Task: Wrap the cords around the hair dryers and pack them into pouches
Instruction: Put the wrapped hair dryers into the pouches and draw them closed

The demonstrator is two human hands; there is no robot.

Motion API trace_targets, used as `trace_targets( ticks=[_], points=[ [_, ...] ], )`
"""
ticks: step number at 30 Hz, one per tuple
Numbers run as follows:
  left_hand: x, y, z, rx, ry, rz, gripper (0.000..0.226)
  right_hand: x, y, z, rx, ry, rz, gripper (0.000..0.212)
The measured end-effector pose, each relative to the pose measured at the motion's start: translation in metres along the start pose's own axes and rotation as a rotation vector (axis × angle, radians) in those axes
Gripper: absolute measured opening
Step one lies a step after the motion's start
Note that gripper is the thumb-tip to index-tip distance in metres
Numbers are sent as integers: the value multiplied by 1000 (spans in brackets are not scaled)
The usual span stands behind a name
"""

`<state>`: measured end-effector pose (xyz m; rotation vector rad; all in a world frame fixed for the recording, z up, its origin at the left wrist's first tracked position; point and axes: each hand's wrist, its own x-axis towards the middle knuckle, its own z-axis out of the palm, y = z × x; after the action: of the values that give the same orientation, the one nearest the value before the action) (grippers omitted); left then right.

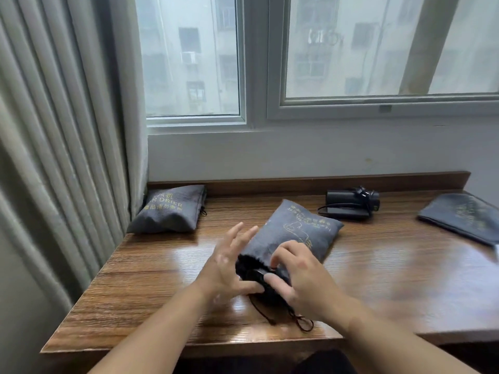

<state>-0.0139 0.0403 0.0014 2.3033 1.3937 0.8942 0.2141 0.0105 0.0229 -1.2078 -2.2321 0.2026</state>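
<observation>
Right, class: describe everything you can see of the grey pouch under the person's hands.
The grey pouch looks like soft fabric with gold print, bulging, lying on the desk, open mouth toward the person. Something black shows inside; black drawstrings trail onto the wood. The right hand grips the mouth; the left hand, fingers spread, touches it.

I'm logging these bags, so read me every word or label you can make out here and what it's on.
"R DRIER": gold print on the left pouch, earlier letters not legible.
"机": above it, same pouch; the Chinese line below is too blurred.
middle pouch: gold print, upside down, unreadable.
right pouch: gold print, too blurred.
hair dryer: no readable label.
</observation>
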Motion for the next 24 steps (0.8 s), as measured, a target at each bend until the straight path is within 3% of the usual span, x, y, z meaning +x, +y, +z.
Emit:
trace_targets(
  ticks=[3, 8, 12, 17, 22, 24],
  points=[
    [9, 7, 12, -33, -96, 29, 95, -12, 1, 6, -98, 48, 30, 49],
    [16, 8, 36, -102, 52, -42, 65, -19, 26, 9, -67, 141, 254, 75],
    [22, 7, 40, -114, 141, -169, 56, -18, 38, 5, -32, 84, 515, 93],
    [29, 3, 48, -162, 170, -333, 38, -9, 49, 2, -128, 25, 618, 60],
    [29, -2, 36, -473, 216, -452, 38, -11, 60, -2, 73, 136, 569, 38],
    [34, 7, 22, -614, 249, -469, 27, -6, 67, -13, 145, 195, 559, 31]
  ],
)
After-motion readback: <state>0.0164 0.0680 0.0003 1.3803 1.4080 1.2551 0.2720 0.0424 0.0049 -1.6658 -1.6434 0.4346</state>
